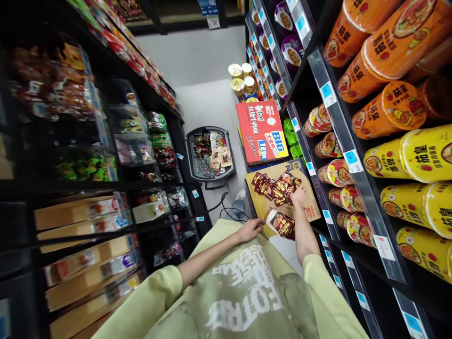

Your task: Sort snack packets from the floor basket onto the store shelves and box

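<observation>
Several small dark red packets (273, 187) with food pictures lie in a loose pile on a tan cardboard box (311, 190). My right hand (299, 195) is at the right side of this pile, its fingers closed on one of the packets. A larger dark red packet (284, 225) with a pale edge lies nearer to me, across the box's front edge. At its left edge my left hand (251, 230) has its fingers curled against the pale part; the fingertips are partly hidden.
A red noodle carton (259, 132) stands beyond the tan box, with noodle cups (249, 84) behind it. A dark basket (190, 160) of packaged snacks sits on the floor to the left. Shelves of orange cups (388, 110) and hanging snacks (52, 84) line both sides.
</observation>
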